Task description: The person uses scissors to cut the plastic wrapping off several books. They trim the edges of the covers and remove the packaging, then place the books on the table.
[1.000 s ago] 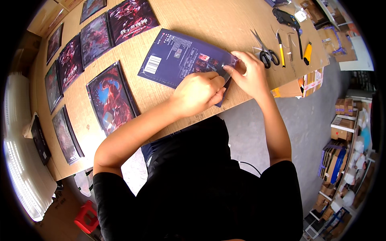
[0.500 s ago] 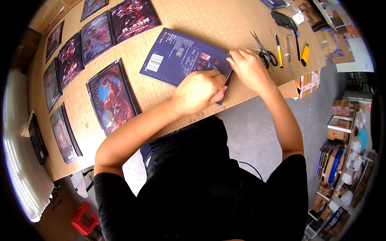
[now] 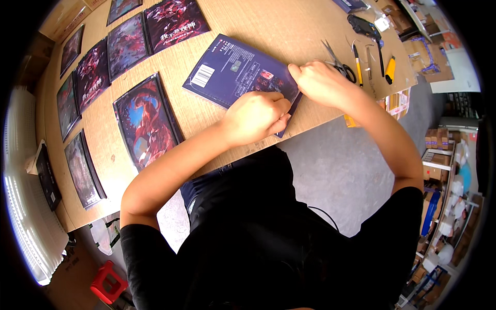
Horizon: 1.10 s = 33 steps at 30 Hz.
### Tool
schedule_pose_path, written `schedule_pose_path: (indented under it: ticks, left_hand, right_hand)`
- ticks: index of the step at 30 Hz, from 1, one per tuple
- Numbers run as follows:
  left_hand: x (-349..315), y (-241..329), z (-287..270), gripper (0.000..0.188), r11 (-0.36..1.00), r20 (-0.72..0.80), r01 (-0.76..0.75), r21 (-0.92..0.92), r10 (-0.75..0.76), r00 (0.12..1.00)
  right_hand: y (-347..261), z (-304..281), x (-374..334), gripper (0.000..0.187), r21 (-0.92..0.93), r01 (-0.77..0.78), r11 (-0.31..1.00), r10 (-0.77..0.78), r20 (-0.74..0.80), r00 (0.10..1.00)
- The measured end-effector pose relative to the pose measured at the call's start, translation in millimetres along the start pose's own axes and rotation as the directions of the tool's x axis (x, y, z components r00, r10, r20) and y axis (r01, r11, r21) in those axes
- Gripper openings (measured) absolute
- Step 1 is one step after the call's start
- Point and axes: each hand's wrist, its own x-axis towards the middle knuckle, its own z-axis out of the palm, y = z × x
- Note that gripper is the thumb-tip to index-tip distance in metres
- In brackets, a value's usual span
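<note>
A dark blue book with a white barcode lies at a slant near the table's front edge, its printed back facing up. My left hand rests on the near right part of the book, its fingers curled into a fist; what they hold is hidden. At the book's right edge, my right hand has its fingers closed by the far right corner. The book's near right corner shows below the left fist. To the left lies a flat pack with a red and blue picture cover, apart from both hands.
More dark illustrated packs lie in rows on the left of the wooden table. Scissors, a yellow pen-like tool, a yellow cutter and a black tool lie at the right. Shelves with boxes stand beyond.
My right forearm and elbow have swung outward to the right, and the right hand has turned flatter at the book's edge. The left hand stays nearly in place.
</note>
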Motion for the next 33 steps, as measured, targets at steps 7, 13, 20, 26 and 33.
schedule_pose_path:
  ticks: [7,13,20,26,33]
  left_hand:
    - [-5,3,-3,0.013,0.998,-0.013,-0.039,-0.041,0.039,0.999]
    - [-15,5,-4,0.014,0.993,0.03,-0.09,-0.078,0.092,0.995]
    - [-17,10,-4,0.013,0.997,0.007,-0.036,-0.073,0.036,0.999]
    - [-18,6,-7,0.013,0.991,0.028,-0.08,-0.107,0.083,0.996]
    - [-20,4,-15,0.016,0.985,0.118,-0.073,-0.157,0.092,0.989]
  right_hand:
    - [2,-19,3,0.015,0.089,0.031,0.996,-0.048,0.202,0.978]
    - [11,-21,-9,0.013,0.382,-0.022,0.924,-0.114,0.332,0.936]
    - [-8,-2,-23,0.014,-0.021,0.079,0.997,-0.08,-0.048,0.996]
    - [-11,5,-16,0.038,-0.262,0.257,0.93,-0.329,-0.286,0.9]
    - [-9,13,-11,0.049,-0.231,0.371,0.899,-0.426,-0.27,0.864]
